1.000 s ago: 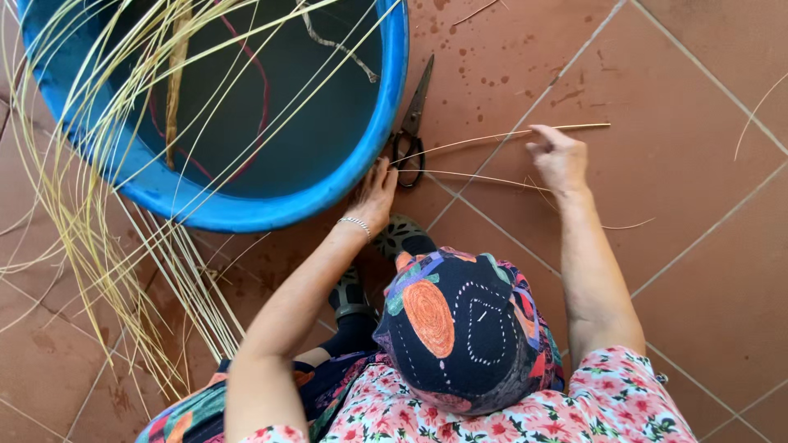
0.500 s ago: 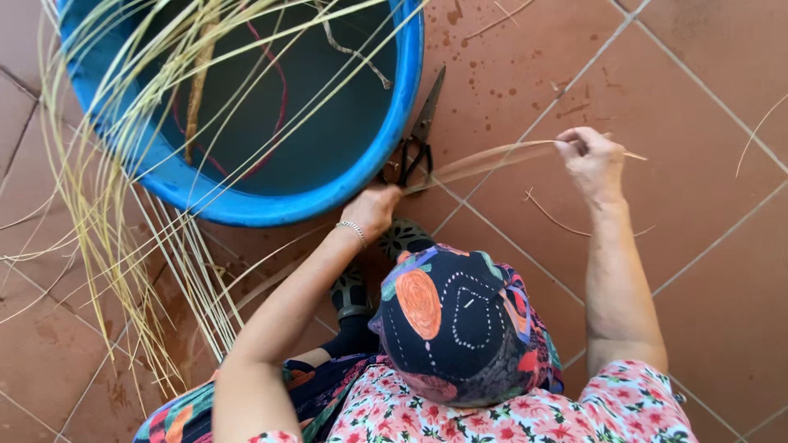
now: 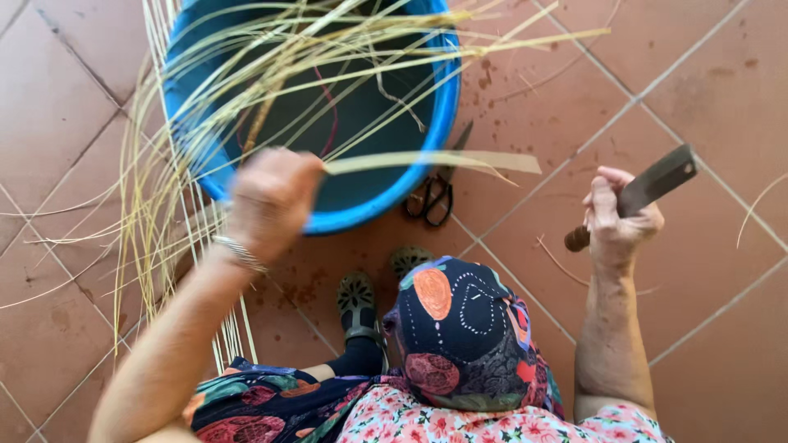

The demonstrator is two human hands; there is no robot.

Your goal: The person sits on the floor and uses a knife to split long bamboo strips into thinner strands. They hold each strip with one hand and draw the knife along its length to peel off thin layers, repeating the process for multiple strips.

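Note:
My left hand [image 3: 271,201] is raised in front of the blue tub [image 3: 427,156] and grips one end of a flat pale strip [image 3: 435,161] that runs out to the right. My right hand [image 3: 616,217] is lifted over the tiles, closed on the wooden handle of a knife [image 3: 648,187] whose dark flat blade points up and to the right. A patterned headscarf [image 3: 460,336] and floral clothing fill the bottom of the view.
Long pale straw strands [image 3: 164,205] spill from the tub over its left rim onto the terracotta tile floor [image 3: 698,98]. Black scissors [image 3: 435,193] lie on the tiles by the tub's right side. Two dark shoes [image 3: 357,299] stand below the tub.
The left hand has come up off the floor by the tub with a flat strip. The right hand has let go of the thin straw it held and now holds a knife.

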